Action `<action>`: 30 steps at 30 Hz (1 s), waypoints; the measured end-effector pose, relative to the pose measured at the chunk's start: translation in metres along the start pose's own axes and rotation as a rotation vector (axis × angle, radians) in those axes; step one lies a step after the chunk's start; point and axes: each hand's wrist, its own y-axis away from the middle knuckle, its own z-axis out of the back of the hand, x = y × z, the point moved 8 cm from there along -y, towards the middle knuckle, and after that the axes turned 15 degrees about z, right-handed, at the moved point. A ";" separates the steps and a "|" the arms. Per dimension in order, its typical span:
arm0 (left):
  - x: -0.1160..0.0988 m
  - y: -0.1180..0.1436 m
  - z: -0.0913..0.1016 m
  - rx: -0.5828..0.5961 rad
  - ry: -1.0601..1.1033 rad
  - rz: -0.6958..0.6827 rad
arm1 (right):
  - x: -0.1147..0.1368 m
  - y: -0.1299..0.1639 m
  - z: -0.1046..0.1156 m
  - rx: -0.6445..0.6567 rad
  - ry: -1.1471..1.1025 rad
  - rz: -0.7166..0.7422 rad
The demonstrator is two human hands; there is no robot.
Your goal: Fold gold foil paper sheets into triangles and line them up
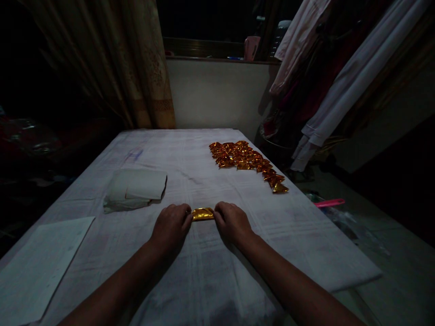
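A narrow folded strip of shiny gold foil paper [203,214] lies level between my two hands, low over the cloth-covered table [217,271]. My left hand [172,222] is closed on its left end, thumb and fingers pinched together. At the right end, my right hand [233,221] pinches it the same way. The strip's ends are hidden under the fingertips. Farther back on the right, several folded gold foil pieces [241,155] sit in a cluster that trails toward me. A brighter gold folded piece [280,188] is the nearest of them.
Left of my hands rests a stack of pale paper [136,185]. A white sheet [41,267] lies at the table's left edge. Clothes [353,72] hang at the right, a curtain [136,68] at the back left. A pink mug [251,48] stands on the sill.
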 end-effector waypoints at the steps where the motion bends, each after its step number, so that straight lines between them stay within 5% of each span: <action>1: 0.000 0.000 -0.001 -0.013 -0.004 -0.008 | 0.000 0.000 -0.001 -0.016 0.011 0.013; 12: 0.003 0.005 -0.006 -0.013 0.043 -0.010 | -0.002 0.000 -0.011 0.016 0.072 0.044; 19: -0.004 0.023 -0.008 -0.111 0.047 -0.260 | -0.005 0.003 -0.013 -0.065 0.061 0.097; 23: -0.010 0.031 -0.012 -0.043 -0.016 -0.282 | -0.004 0.005 -0.010 -0.099 0.068 0.096; 27: -0.015 0.034 -0.011 -0.013 -0.038 -0.302 | 0.021 0.007 -0.006 -0.136 0.048 0.262; 30: -0.013 0.035 -0.012 -0.007 -0.050 -0.318 | 0.044 0.010 -0.020 0.052 0.004 0.399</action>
